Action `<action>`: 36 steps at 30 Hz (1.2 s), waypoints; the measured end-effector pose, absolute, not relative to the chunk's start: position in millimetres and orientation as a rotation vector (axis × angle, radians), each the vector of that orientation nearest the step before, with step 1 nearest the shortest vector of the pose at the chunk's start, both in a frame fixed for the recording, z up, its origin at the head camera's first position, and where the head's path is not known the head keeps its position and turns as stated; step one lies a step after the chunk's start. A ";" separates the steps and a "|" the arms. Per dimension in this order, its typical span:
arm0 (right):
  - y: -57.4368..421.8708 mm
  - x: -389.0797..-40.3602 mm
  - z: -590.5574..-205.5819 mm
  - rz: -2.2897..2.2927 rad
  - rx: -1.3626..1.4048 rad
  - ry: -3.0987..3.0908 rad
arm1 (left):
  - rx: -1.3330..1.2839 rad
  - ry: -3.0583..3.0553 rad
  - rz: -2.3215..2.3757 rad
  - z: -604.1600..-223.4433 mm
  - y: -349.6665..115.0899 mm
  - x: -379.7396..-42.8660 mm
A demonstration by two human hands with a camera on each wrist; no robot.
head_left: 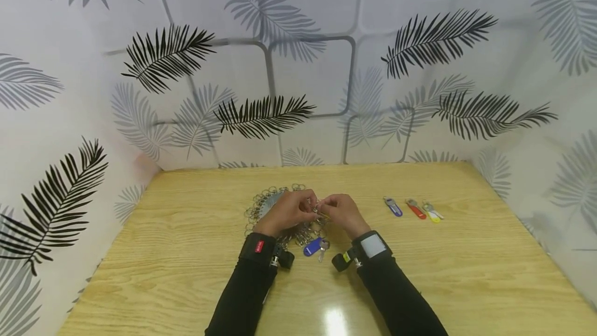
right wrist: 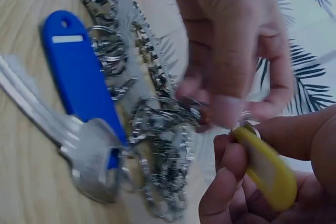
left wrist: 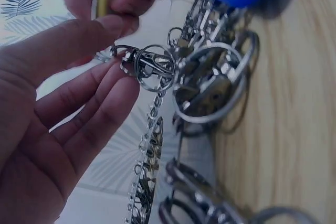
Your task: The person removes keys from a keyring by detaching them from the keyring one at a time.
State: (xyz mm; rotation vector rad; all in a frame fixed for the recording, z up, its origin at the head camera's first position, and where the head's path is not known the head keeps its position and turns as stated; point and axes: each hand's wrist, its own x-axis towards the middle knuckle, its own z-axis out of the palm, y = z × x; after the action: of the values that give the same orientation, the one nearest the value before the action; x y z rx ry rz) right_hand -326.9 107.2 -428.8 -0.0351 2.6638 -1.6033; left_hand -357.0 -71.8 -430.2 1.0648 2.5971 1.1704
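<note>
My left hand is over a round grey rack fringed with metal clips and split rings. In the left wrist view, its thumb and fingertips pinch the end of a metal clip with a ring. Facing it, my right hand grips a yellow key tag between thumb and fingers. The tag's small ring lies right at the left thumb tip, partly hidden by fingers. Below the hands, a blue key tag with a silver key rests at the rack's near edge.
To the right on the wooden table lie three tagged keys in a row: a blue tag, a red tag and a yellow tag. Behind the table hangs a leaf-patterned backdrop.
</note>
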 end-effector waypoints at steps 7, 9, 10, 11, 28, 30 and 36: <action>113.8 -329.9 -431.6 -1.639 -0.175 2.662 | 0.926 2.584 1.225 -426.4 -73.0 -354.8; 115.8 -329.2 -430.5 -1.640 -0.217 2.655 | 0.878 2.579 1.212 -425.6 -74.0 -354.8; 116.6 -328.8 -429.7 -1.637 -0.236 2.654 | 0.869 2.574 1.197 -425.1 -74.2 -354.9; 116.9 -328.5 -429.0 -1.632 -0.252 2.654 | 0.863 2.564 1.184 -425.0 -74.4 -355.1; 118.6 -326.1 -425.7 -1.555 -0.354 2.634 | 0.918 2.557 1.111 -425.2 -76.7 -358.1; 118.5 -326.1 -426.5 -1.553 -0.332 2.635 | 0.937 2.562 1.097 -425.5 -76.1 -358.0; 118.0 -324.3 -425.4 -1.539 -0.353 2.638 | 0.924 2.489 1.137 -426.4 -76.4 -356.3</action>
State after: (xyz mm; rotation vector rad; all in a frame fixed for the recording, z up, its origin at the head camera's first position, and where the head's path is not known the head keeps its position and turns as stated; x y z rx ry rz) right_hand -324.3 118.0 -425.4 -0.3525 2.6383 -1.5388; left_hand -356.3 -76.4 -426.4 0.9245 2.4892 1.1366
